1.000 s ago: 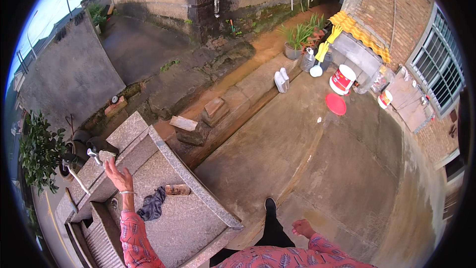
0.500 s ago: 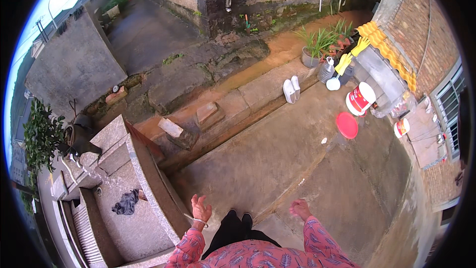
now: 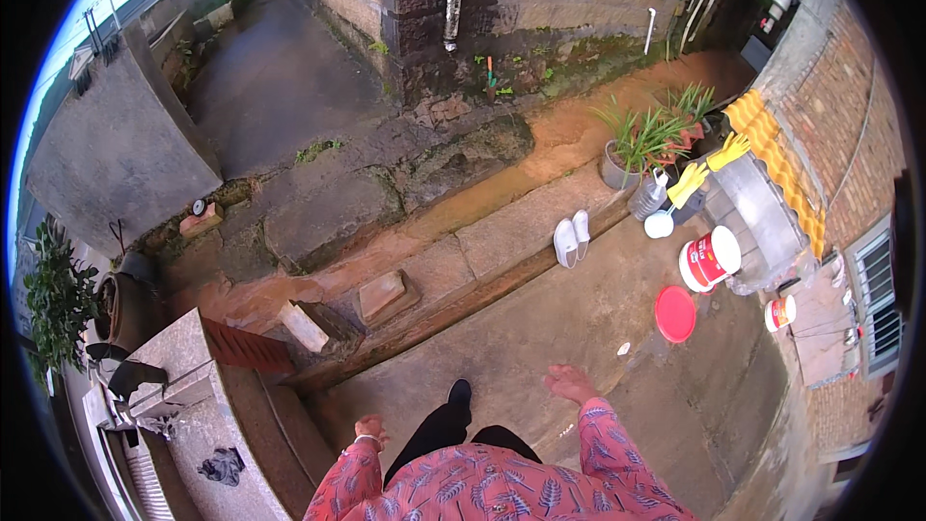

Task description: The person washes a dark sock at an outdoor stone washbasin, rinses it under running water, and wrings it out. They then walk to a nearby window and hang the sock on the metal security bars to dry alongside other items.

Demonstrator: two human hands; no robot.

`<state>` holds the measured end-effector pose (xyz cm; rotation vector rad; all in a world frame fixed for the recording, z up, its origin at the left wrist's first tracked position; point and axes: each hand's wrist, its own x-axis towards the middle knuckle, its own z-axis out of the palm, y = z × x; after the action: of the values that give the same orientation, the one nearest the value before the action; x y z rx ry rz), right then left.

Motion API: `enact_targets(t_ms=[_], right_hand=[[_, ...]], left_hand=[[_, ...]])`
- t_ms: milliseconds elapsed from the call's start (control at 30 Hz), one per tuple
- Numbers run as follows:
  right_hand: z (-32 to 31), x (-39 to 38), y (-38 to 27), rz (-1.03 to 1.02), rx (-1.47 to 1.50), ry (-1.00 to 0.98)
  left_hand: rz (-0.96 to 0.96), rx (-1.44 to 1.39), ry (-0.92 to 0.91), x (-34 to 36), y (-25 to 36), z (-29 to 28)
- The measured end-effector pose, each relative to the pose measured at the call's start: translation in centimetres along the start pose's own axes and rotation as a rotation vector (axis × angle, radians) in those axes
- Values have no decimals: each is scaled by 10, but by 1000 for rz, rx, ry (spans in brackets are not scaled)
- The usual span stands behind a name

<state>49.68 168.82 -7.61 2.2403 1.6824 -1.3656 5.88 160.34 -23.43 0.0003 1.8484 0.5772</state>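
Observation:
My left hand [image 3: 370, 430], with a pale bangle at the wrist, hangs beside my left hip, its fingers loosely bent and nothing held. My right hand [image 3: 571, 384] is out over the concrete ground in front of me, loose and bare, with the fingers stretched to the left. Neither one touches anything. The closest thing to my left hand is the stone wash sink [image 3: 256, 425], with a dark crumpled cloth [image 3: 223, 466] lying in it. Under me one dark shoe [image 3: 460, 392] shows, set forward.
White shoes [image 3: 569, 239] stand on the ledge ahead. To the right are a white-and-red bucket [image 3: 709, 259], a red lid [image 3: 675, 314], a smaller tub [image 3: 780, 314], yellow gloves [image 3: 688, 185], a white dipper [image 3: 659, 224] and a potted plant [image 3: 619, 171]. Stone blocks [image 3: 383, 296] lie by the muddy channel.
I have stepped forward, so the sink, shoes and bucket appear nearer or lower. My left hand has dropped closer to my hip; my right hand has swung slightly forward and left.

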Motion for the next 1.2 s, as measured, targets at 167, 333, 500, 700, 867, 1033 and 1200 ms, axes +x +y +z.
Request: enact_targets(t_ms=[167, 333, 500, 700, 867, 1033, 1200], right_hand=[[-27, 87, 17, 54, 210, 31], [-67, 178, 13, -372, -291, 29], [-161, 279, -29, -417, -252, -180], [-312, 403, -168, 343, 334, -109], [-344, 523, -277, 24, 123, -55], [-313, 528, -478, -269, 47, -405], [-276, 559, -586, -582, -258, -454]], left_hand=[[477, 11, -344, -59, 176, 110], [487, 18, -301, -11, 246, 168], [-126, -85, 115, 29, 220, 137], [-226, 358, 143, -47, 225, 116], [-178, 424, 104, -87, 379, 156], [-5, 381, 332, -27, 358, 157], [-104, 269, 250, -6, 408, 123]])
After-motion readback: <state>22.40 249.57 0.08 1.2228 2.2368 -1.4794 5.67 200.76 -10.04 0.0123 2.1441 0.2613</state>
